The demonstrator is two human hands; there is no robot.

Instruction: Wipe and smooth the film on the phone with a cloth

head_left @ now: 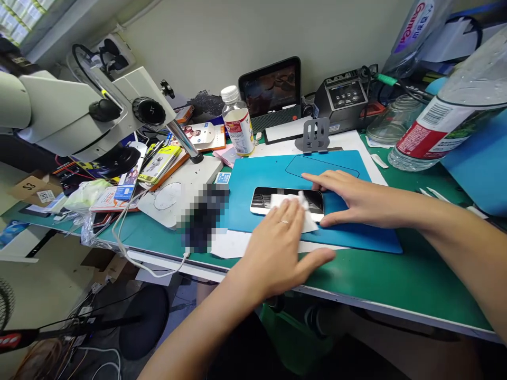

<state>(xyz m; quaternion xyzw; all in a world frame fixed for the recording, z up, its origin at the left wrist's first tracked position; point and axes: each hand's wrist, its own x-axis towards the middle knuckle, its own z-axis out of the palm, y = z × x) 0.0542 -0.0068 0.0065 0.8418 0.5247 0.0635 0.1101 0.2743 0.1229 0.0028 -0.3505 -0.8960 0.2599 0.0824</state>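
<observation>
A smartphone (259, 200) with a dark glossy screen and light frame lies face up on a blue mat (372, 232). My left hand (279, 245) presses a white tissue (310, 224) against the screen, fingers together and thumb stuck out to the side. At the phone's right end is my right hand (343, 198), thumb and fingers spread apart. Its thumb tip is at the lower right corner of the phone, apparently touching it. Behind the phone, a thin black phone-shaped outline (291, 163) lies on the mat, partly covered by my right fingers.
A microscope (71, 111) leans in from the left over its white base (209, 169). Behind the mat stand a bottle (240, 126), a tablet (273, 87), a grey stand (316, 136) and a black device (343, 103). A large water bottle (431, 126) is at the right; tweezers (438, 195) lie nearer.
</observation>
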